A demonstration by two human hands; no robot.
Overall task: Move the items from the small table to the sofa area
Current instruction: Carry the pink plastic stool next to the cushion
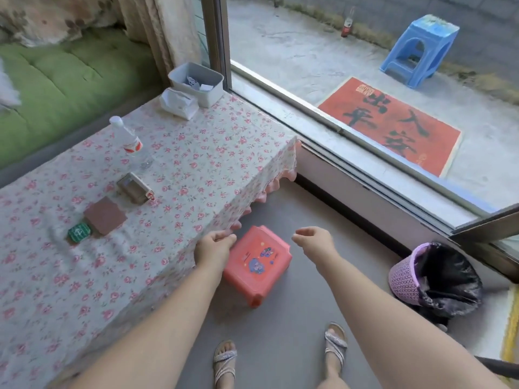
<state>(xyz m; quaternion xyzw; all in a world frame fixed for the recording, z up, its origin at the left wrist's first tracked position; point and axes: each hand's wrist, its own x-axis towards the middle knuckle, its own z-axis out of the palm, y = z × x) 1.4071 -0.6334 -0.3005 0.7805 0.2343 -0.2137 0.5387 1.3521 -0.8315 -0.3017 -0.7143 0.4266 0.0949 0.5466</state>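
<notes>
Left hand grip pinched on the floral pink tablecloth edge of the desk. Right hand grip loosely curled, empty. Pink plastic stool between both.

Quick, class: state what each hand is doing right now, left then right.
Left hand: closed, pinching the edge of the floral tablecloth.
Right hand: loosely curled, holding nothing, in the air above the floor.

Bright daylight through the window; soft, slightly blurred, edges bowed by the wide lens.
</notes>
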